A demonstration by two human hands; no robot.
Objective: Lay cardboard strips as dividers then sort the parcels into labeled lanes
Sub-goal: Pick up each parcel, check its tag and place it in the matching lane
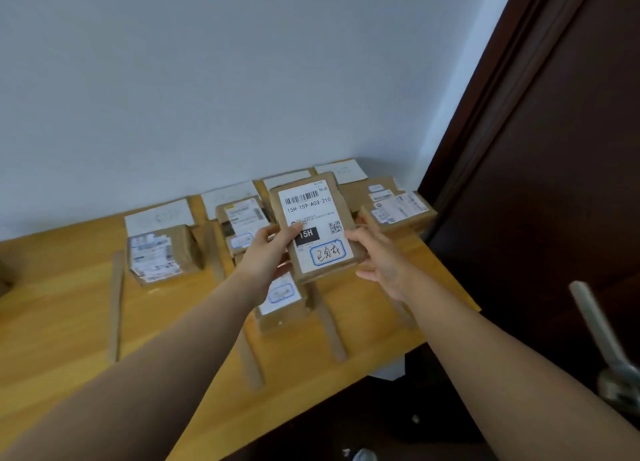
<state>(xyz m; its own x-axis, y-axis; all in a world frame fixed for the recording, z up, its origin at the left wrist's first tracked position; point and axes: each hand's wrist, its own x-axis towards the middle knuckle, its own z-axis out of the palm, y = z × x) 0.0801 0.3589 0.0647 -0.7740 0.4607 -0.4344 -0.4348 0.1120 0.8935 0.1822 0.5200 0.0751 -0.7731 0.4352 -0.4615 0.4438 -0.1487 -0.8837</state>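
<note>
Brown cardboard, white shipping label up: the held parcel hangs above the wooden table, carried in both hands. The left hand grips its left edge, thumb pressed on the label. The right hand pinches the lower right edge, its fingers apparently tucked underneath, though the box hides them.

The box's long axis runs away from the person toward the wall, roughly parallel to the cardboard strips that split the table into lanes. Paper lane labels lie at the far ends. Directly below sits a lower parcel in a middle lane, with a left parcel and a right parcel in the outer lanes. Either hand is equally near, so setting it down should mean a short reach forward or sideways.
</note>
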